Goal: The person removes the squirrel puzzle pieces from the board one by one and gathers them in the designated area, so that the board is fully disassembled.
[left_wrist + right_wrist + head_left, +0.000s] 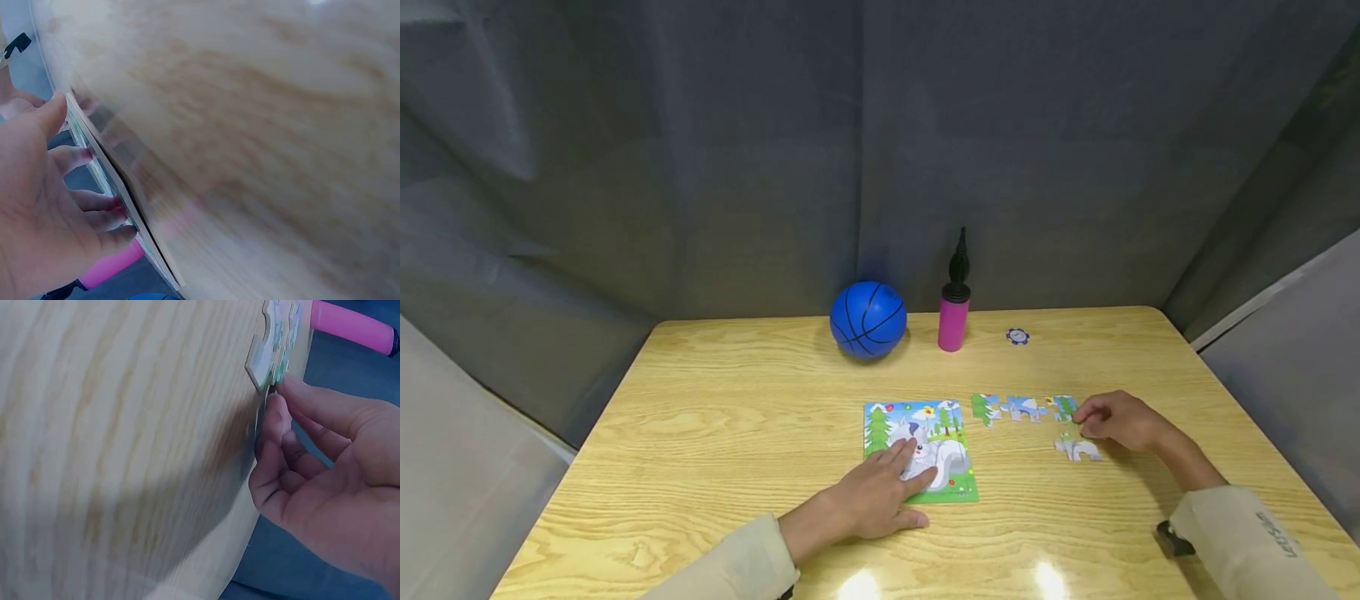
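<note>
My left hand (pixel 876 492) lies over the lower left of a square squirrel picture puzzle (pixel 951 417), its fingers spread and fairly straight. In the left wrist view the fingertips (pixel 119 203) rest on the puzzle's face, and the thumb is near its edge. Farther right, my right hand (pixel 1122 421) pinches a puzzle piece (pixel 279 380) between thumb and index finger, its other fingers curled; the fingers hide most of the piece. Just left of these fingertips is a tree piece (pixel 1063 407). Below it lies a white and green piece (pixel 1077 448).
More loose pieces, a tree piece (pixel 985 408) and joined sky pieces (pixel 1024 407), lie right of the puzzle. At the back of the wooden table (pixel 715 417) stand a blue ball (pixel 868 319) and a pink hand pump (pixel 952 323). A small gear-shaped disc (pixel 1017 336) lies to their right.
</note>
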Demonstrator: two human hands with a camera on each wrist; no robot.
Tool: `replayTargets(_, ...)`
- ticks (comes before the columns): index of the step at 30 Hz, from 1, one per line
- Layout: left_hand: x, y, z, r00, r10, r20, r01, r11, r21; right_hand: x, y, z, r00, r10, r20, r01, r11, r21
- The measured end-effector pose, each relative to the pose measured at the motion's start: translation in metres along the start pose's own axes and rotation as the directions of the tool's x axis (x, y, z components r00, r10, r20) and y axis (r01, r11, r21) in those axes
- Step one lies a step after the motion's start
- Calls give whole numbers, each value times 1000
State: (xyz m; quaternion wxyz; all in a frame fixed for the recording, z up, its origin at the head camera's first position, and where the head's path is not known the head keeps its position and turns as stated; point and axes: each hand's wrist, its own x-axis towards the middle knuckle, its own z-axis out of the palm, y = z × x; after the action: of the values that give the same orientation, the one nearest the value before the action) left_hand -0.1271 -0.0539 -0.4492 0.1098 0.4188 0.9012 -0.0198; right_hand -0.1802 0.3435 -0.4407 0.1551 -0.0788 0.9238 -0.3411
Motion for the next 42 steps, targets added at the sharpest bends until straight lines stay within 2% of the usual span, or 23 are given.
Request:
replayTargets(4,0,-1,2,1000,9,-5,-9,1000,4,5,-5,0,1000,4,-24,-4,1000,-30)
replayTargets(12,-2,-6,4,999,28,-21,-29,999,-28,23,-35,6,997,-73,4,73,997,27)
replayTargets(16,-4,-8,4,999,28,-38,-29,999,-32,37,-52,18,997,-81,3,81,997,8)
replayTargets(23,-7,-13,3,998,15,-58,-16,999,-31,58,-83,44,995,-98,37,96,994,51)
replayTargets(29,-12,-15,4,999,8,-51,-10,999,-42,70,-108,72,979,-180,91,175,982,68)
replayTargets(35,-20,-19,3,999,-1,-44,-1,999,-45,77,-124,94,955,-274,113,268,961,68)
replayTargets(42,-27,-22,5,999,-7,-35,4,997,-81,79,-139,106,951,-277,136,268,960,86)
